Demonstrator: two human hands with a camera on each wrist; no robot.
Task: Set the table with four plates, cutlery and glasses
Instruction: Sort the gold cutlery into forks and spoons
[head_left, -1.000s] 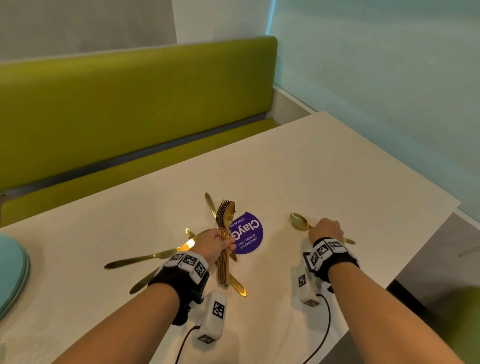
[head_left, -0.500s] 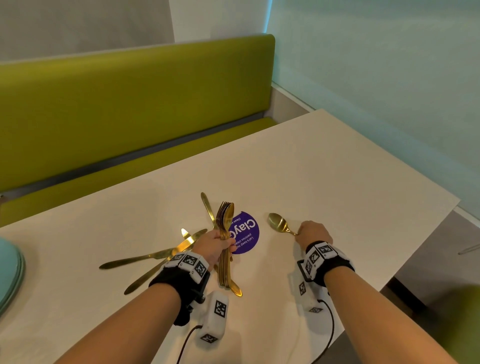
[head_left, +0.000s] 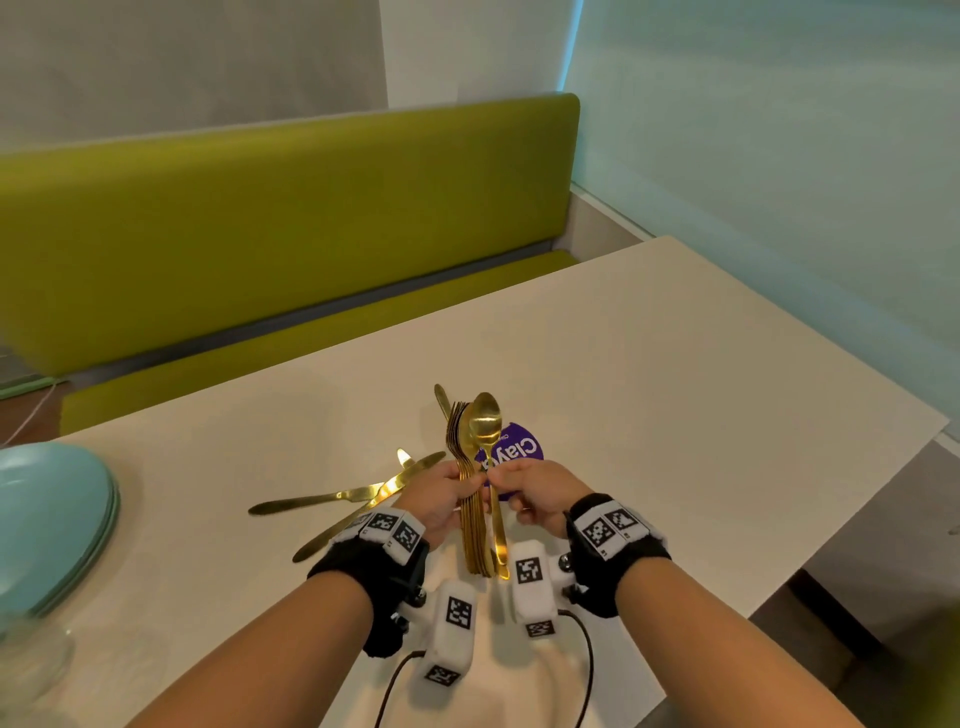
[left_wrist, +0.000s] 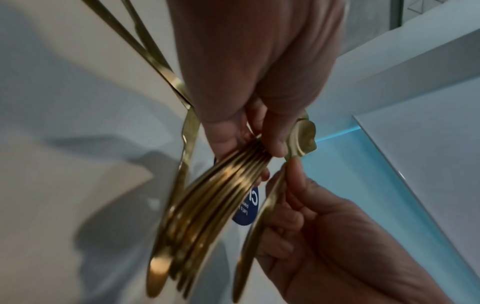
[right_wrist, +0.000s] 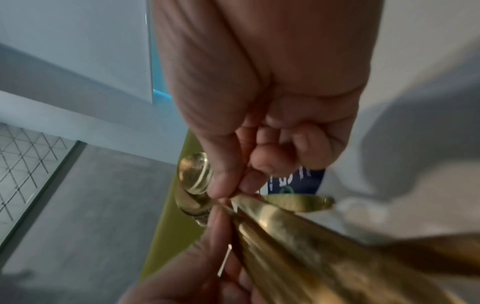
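While left hand (head_left: 441, 493) fingers grip the cutlery bundle (head_left: 470, 519), right hand (head_left: 540, 493) fingers pinch a spoon (head_left: 485, 415)

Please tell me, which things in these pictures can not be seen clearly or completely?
- Plates, head view: cut off by the left edge; their number is unclear.
- Glass, head view: blurred and cut off at the bottom-left corner.
- Sticker, head view: text partly hidden by the spoon and both hands.
- Cutlery bundle, left wrist view: blurred; pieces uncountable.

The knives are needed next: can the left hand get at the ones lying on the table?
Probably not yet: the left hand grips the bundle of forks and spoons. The knives lie uncovered just beside it.
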